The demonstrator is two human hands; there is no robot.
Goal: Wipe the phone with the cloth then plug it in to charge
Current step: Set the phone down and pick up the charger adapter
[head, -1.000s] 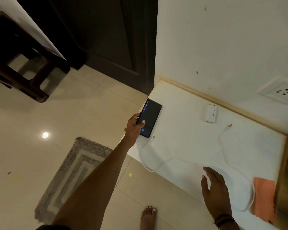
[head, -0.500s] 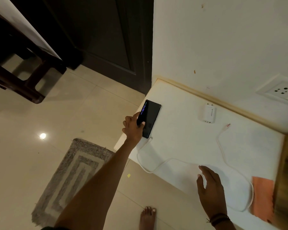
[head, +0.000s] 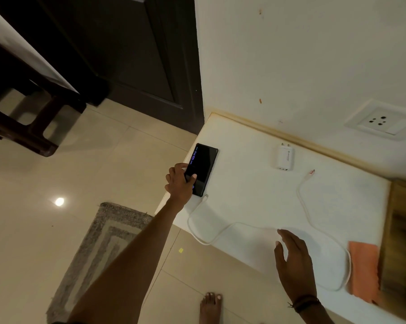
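The phone (head: 206, 160) under my left hand (head: 178, 183) is black, its screen lit with blue-violet digits. The cable (head: 299, 189) and the charger (head: 283, 157) are white, like the tabletop (head: 244, 195). The cloth (head: 363, 270) is orange. The band (head: 304, 302) on my right wrist is dark, brown or black, I cannot tell which. The mat (head: 99, 249) is grey with paler nested rectangles. The floor tiles (head: 57, 242) are beige, the door (head: 139, 54) dark brown, and the wall (head: 302, 54) cream with a few orange specks.

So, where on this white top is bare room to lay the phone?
Bare patches: between the phone and the charger, and the middle inside the curve of the cable. Crowded front right: the right hand, cable loop and orange cloth.
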